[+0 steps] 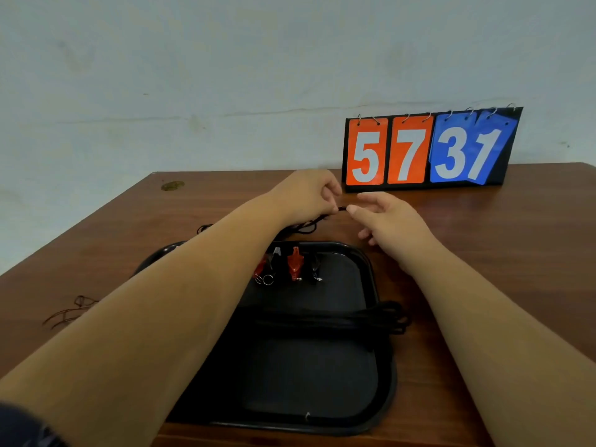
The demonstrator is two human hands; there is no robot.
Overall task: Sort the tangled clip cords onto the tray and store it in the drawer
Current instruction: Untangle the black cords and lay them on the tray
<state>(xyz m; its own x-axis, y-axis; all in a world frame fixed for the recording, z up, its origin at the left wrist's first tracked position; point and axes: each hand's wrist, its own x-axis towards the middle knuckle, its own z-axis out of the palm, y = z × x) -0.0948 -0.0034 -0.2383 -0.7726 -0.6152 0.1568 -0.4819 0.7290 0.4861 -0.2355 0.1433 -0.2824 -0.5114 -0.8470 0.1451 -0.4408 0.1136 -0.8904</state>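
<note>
Both hands sit over the table (483, 253), just past the far rim of the tray (322, 375). Left hand (306, 195) has its fingers curled and pinches the end of a black cord (308, 225). The cord trails down toward the tray and under the left forearm. Right hand (390, 221) has loose, spread fingers, with the thumb tip touching the same cord end and no clear grip. On the far part of the tray lie a red clip (295, 266) and a black clip (315, 271), with another red one partly hidden by the forearm. A cord bundle (361, 317) lies across the tray's middle and hangs over its right rim. A scoreboard (432, 150) reading 57 31 stands at the wall. A thin thread (71, 309) lies at table left.
</note>
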